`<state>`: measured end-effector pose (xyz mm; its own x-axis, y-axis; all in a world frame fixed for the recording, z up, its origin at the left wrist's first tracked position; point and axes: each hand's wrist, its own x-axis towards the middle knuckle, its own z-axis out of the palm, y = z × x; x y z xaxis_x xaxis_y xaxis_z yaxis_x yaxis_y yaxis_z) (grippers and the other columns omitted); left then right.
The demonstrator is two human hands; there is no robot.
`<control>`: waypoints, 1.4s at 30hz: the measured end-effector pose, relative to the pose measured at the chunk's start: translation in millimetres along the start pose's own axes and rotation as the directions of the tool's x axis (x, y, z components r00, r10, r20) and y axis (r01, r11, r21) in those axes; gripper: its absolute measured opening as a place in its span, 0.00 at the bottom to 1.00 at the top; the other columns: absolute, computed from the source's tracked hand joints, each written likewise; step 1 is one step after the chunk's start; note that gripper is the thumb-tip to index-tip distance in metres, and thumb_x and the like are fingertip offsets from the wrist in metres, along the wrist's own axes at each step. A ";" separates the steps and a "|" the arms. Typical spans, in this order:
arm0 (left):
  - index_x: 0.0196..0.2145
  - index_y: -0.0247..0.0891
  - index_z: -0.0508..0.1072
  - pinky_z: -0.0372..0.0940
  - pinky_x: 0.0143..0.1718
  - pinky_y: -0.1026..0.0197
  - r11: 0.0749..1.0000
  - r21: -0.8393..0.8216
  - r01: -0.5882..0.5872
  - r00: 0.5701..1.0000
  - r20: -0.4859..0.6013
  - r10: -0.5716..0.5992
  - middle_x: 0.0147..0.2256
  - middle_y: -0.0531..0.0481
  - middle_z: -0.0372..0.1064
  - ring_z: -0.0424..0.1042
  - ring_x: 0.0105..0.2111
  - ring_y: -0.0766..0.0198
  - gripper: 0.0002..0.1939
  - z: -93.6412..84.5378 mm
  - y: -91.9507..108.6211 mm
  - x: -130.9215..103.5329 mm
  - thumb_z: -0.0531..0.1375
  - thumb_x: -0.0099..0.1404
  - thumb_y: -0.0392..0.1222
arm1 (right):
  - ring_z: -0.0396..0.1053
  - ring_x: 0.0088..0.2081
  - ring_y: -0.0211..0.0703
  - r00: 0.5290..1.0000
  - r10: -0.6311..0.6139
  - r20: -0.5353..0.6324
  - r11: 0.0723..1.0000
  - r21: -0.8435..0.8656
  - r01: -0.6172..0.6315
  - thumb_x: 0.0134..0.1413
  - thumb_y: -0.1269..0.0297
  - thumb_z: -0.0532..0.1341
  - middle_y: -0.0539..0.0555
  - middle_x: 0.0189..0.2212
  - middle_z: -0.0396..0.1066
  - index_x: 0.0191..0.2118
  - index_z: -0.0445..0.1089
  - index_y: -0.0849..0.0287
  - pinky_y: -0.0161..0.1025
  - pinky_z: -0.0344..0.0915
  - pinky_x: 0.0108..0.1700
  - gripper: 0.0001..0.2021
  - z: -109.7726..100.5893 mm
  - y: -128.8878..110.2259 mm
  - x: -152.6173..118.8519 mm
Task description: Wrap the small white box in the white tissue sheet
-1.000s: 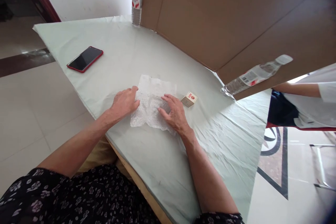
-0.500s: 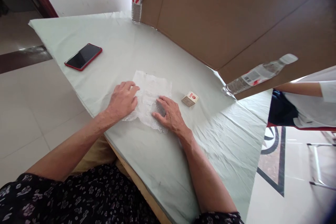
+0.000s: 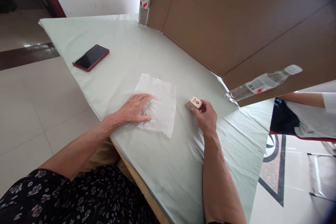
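A white, translucent sheet that looks like bubble wrap point(image 3: 162, 106) lies spread on the cloth-covered table. My left hand point(image 3: 135, 109) rests flat on its left side, fingers stretched out and thumb apart. To the right of the sheet, my right hand point(image 3: 206, 117) grips a small cream box with a red print point(image 3: 194, 102) between thumb and fingers. The box is tilted, and its far left corner is at or just above the cloth; I cannot tell which. Part of its right side is hidden by my fingers.
A red-cased phone point(image 3: 91, 57) lies at the far left of the table point(image 3: 126, 52). One water bottle point(image 3: 145, 3) and another bottle point(image 3: 262, 83) stand against a brown cardboard panel point(image 3: 223, 17) along the back. Beyond the panel, a person's arm point(image 3: 301, 99) shows at right.
My right hand has left the sheet, moved right and taken hold of the small box. My left hand has flattened on the sheet, which now lies smoother. The view has shifted slightly.
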<state>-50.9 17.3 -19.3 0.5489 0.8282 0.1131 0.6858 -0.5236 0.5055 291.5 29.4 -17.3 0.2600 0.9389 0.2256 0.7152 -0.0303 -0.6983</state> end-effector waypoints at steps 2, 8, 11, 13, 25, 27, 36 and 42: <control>0.70 0.38 0.54 0.49 0.69 0.44 1.000 -0.011 0.008 1.000 0.001 -0.008 0.69 0.36 0.54 0.54 0.69 0.44 0.43 0.5 0.5 0.2 0.63 0.62 0.52 | 0.74 0.40 0.52 0.999 -0.048 -0.007 0.996 0.079 0.049 0.44 0.52 0.68 0.58 0.42 0.78 0.49 0.71 0.56 0.57 0.69 0.51 0.25 0.2 -21.8 -6.7; 0.72 0.34 0.47 0.49 0.69 0.42 0.998 -0.057 0.028 0.999 -0.029 -0.029 0.69 0.32 0.55 0.54 0.69 0.42 0.52 2.7 -0.4 1.5 0.65 0.58 0.53 | 0.75 0.45 0.47 0.925 -0.332 0.186 0.922 0.270 0.277 0.50 0.55 0.68 0.55 0.47 0.78 0.51 0.71 0.53 0.49 0.70 0.52 0.22 26.8 -94.2 -31.7; 0.72 0.33 0.46 0.50 0.68 0.42 0.997 -0.072 0.030 0.999 -0.041 -0.033 0.69 0.31 0.55 0.55 0.69 0.41 0.54 4.1 -0.6 1.9 0.67 0.56 0.52 | 0.75 0.45 0.49 0.878 -0.366 0.308 0.918 0.272 0.288 0.51 0.56 0.67 0.55 0.47 0.78 0.51 0.71 0.53 0.50 0.70 0.52 0.21 52.6 -98.0 -40.5; 0.72 0.32 0.46 0.50 0.68 0.43 0.997 -0.077 0.030 0.999 -0.041 -0.033 0.68 0.32 0.56 0.55 0.69 0.42 0.54 4.2 -0.2 1.9 0.67 0.56 0.51 | 0.75 0.45 0.51 0.873 -0.334 0.354 0.934 0.248 0.257 0.51 0.55 0.67 0.55 0.47 0.79 0.52 0.71 0.53 0.52 0.70 0.52 0.22 66.2 -91.2 -44.7; 0.71 0.35 0.49 0.50 0.68 0.41 0.997 -0.074 0.013 0.999 -0.041 -0.016 0.68 0.34 0.56 0.56 0.68 0.41 0.51 3.0 0.4 1.2 0.66 0.57 0.50 | 0.75 0.49 0.53 0.880 -0.324 0.346 0.934 0.265 0.240 0.52 0.54 0.67 0.57 0.50 0.78 0.57 0.69 0.52 0.55 0.69 0.54 0.26 80.2 -74.2 -48.1; 0.71 0.34 0.51 0.49 0.69 0.41 0.998 -0.068 0.018 0.999 -0.033 -0.020 0.68 0.33 0.56 0.55 0.69 0.42 0.50 2.2 0.8 1.1 0.66 0.57 0.50 | 0.75 0.48 0.53 0.881 -0.332 0.338 0.934 0.247 0.257 0.53 0.54 0.67 0.57 0.49 0.78 0.57 0.70 0.52 0.54 0.69 0.54 0.25 81.3 -74.4 -48.5; 0.68 0.38 0.59 0.54 0.68 0.42 0.986 -0.160 0.047 0.995 -0.078 -0.061 0.65 0.40 0.63 0.60 0.66 0.46 0.36 -3.5 -4.5 -1.8 0.58 0.63 0.44 | 0.76 0.45 0.52 0.886 -0.370 0.281 0.924 0.215 0.317 0.53 0.52 0.66 0.56 0.47 0.79 0.56 0.70 0.53 0.55 0.68 0.54 0.25 85.7 -73.1 -50.1; 0.64 0.38 0.66 0.57 0.67 0.44 0.975 -0.219 0.035 0.990 -0.128 -0.064 0.62 0.41 0.67 0.65 0.63 0.51 0.31 -2.1 -7.6 -2.1 0.56 0.62 0.41 | 0.76 0.46 0.53 0.884 -0.375 0.279 0.924 0.194 0.330 0.54 0.52 0.66 0.56 0.49 0.79 0.57 0.70 0.52 0.56 0.68 0.55 0.26 87.4 -72.4 -51.1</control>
<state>-58.2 20.0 -21.6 0.4385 0.8786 0.1890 0.5833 -0.4382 0.6839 169.7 13.6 -37.7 -0.2193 0.9372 0.2711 0.6210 0.3484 -0.7022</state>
